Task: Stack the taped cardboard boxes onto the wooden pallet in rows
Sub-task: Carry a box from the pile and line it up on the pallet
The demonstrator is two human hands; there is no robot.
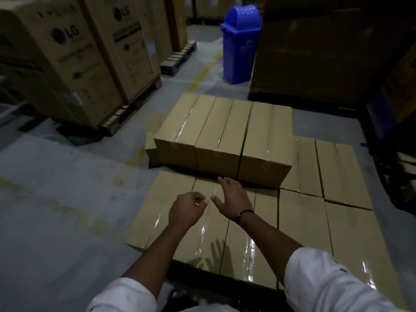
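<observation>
Taped cardboard boxes lie side by side in a low layer [299, 224] in front of me, their tape strips shining. On the far part of that layer stands a second row of three taped boxes [222, 131]. The pallet beneath is hidden by the boxes. My left hand [188, 210] hovers above the near layer with its fingers loosely curled and nothing in it. My right hand [233, 200] is stretched forward with straight fingers, its tips close to the base of the upper row; whether they touch it I cannot tell.
Tall printed cartons [67, 57] stand on pallets at the left. A blue swing-lid bin [240, 41] is at the back centre. A large dark carton stack [319, 48] fills the back right. Grey concrete floor [63, 199] lies to my left.
</observation>
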